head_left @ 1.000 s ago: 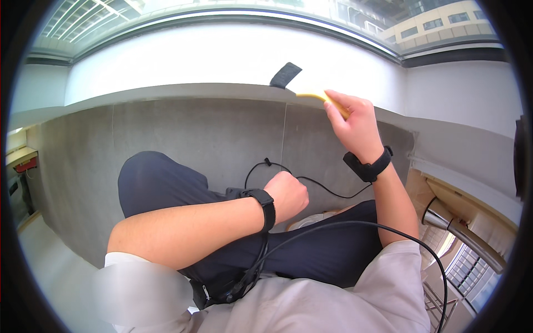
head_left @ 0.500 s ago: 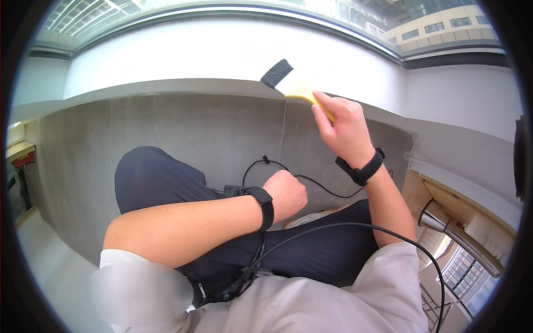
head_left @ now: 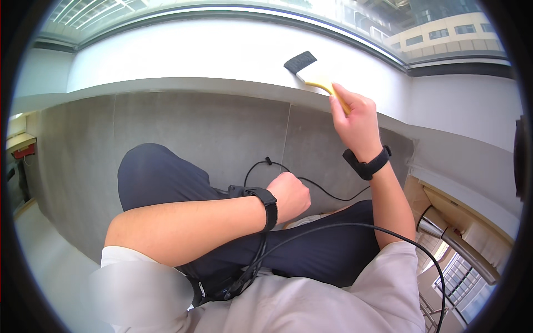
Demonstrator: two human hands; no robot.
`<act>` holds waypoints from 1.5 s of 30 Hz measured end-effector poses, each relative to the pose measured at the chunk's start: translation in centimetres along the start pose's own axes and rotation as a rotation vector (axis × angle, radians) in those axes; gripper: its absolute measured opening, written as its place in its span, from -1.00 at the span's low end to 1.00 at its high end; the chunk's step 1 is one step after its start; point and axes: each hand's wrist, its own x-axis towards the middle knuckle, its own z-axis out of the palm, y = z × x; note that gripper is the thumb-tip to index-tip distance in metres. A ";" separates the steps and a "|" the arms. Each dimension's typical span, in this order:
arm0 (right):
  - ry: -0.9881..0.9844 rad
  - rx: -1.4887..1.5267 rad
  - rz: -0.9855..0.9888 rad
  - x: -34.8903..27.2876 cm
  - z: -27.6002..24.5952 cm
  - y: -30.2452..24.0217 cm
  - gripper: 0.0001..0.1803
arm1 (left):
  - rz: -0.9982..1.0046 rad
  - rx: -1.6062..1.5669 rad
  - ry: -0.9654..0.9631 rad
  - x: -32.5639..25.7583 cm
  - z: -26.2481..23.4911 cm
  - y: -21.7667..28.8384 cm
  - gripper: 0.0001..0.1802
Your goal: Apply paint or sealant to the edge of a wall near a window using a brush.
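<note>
A wide brush with a yellow handle and black bristles is gripped by my right hand, thumb and fingers closed round the handle. Its bristles lie over the white windowsill; whether they press on it I cannot tell. My left hand is curled into a fist above my lap, its fingertips turned down out of sight, and nothing sticks out of it. Black straps circle both wrists.
Beyond the sill runs a window with a dark frame, buildings outside. Below it is a grey tiled surface. A black cable crosses my lap, and another loops near my left hand. A metal tube is at the lower right.
My right hand has shifted right with the brush, and the bristle end has moved right and slightly farther away along the sill. My left hand stays where it was.
</note>
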 end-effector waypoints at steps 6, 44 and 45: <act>0.117 -0.063 -0.068 0.4 0.0 0.0 -0.76 | 0.001 -0.014 -0.072 -0.3 -0.7 0.0 -0.92; -0.009 0.034 -0.050 0.6 1.4 -0.6 -0.70 | -0.025 0.000 -0.028 -0.5 -0.5 0.5 -0.92; -0.089 -0.008 -0.077 0.6 1.4 -0.7 -0.70 | -0.031 -0.004 -0.039 -0.7 -0.5 0.6 -0.92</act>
